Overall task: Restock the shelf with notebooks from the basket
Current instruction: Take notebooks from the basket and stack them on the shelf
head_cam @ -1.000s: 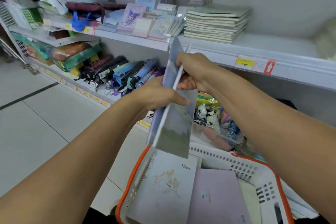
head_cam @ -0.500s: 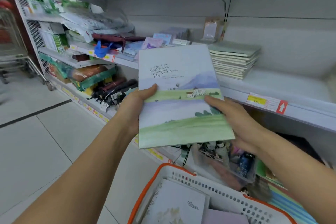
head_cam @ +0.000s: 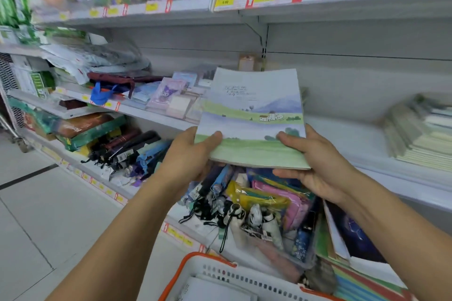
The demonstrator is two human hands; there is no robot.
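The single head-worn camera looks forward and down, close on the shelf.

Both bare forearms are extended forward and upward from the lower corners of the view, converging toward the middle. The left hand is held at the lower left corner of a notebook, with the thumb laid flat on the cover and the remaining fingers hidden beneath it. The right hand is placed at the lower right corner, its thumb pressed on the cover and its fingers curled under the lower edge, where one fingertip is seen projecting to the left. The wrists are kept nearly straight, and the notebook is pinched between thumbs and fingers, tilted with its cover facing up.
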